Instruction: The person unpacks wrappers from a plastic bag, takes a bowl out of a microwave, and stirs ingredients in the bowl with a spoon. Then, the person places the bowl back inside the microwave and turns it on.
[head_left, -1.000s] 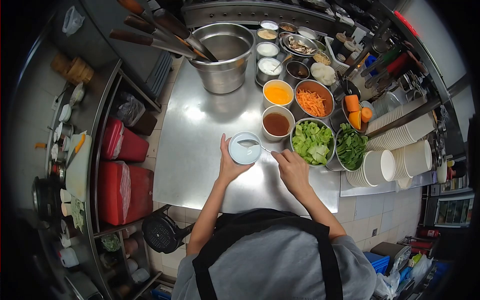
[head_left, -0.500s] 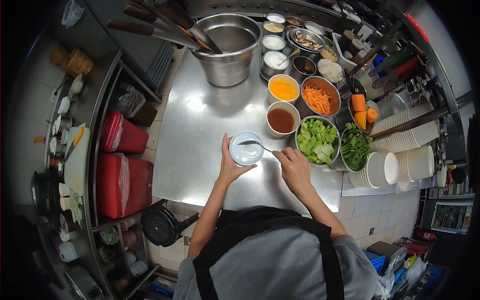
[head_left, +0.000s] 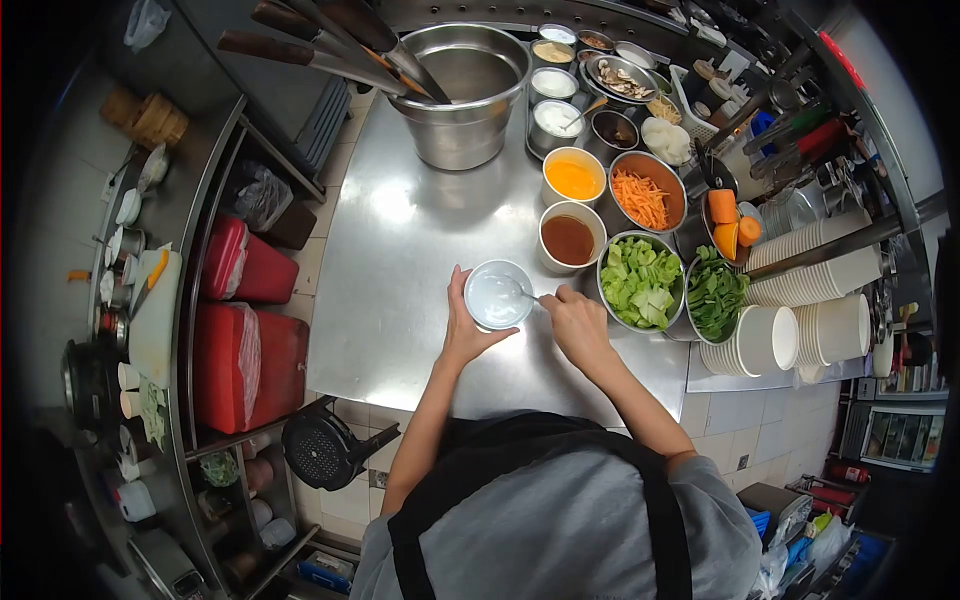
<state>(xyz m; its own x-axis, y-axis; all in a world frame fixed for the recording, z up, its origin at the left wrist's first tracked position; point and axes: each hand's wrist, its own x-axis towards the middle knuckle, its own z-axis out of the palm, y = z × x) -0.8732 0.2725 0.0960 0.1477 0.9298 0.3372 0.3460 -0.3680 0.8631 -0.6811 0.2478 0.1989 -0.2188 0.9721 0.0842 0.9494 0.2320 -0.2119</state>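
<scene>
My left hand (head_left: 464, 332) cups a small pale bowl (head_left: 498, 318) from the left and below, thumb along its near side. A clear or whitish liquid (head_left: 490, 290) seems to lie in the bowl. Closed around the handle of a metal spoon (head_left: 532, 298), my right hand (head_left: 580, 328) is at the bowl's right side. The spoon's head dips into the bowl and barely shows. Just beyond the right hand stand a metal bowl of chopped lettuce (head_left: 640, 284) and a white tub of brown sauce (head_left: 567, 241).
A large steel pot (head_left: 458, 135) with several wooden-handled tools stands at the back of the steel table (head_left: 390, 290). Beaten egg (head_left: 574, 179), shredded carrot (head_left: 640, 198) and leafy greens (head_left: 716, 295) fill containers on the right. Stacked paper bowls (head_left: 760, 338) line the right edge.
My right hand has lowered the spoon's head from above the bowl into it. The bowl has stayed in my left hand, and the whole view has shifted slightly.
</scene>
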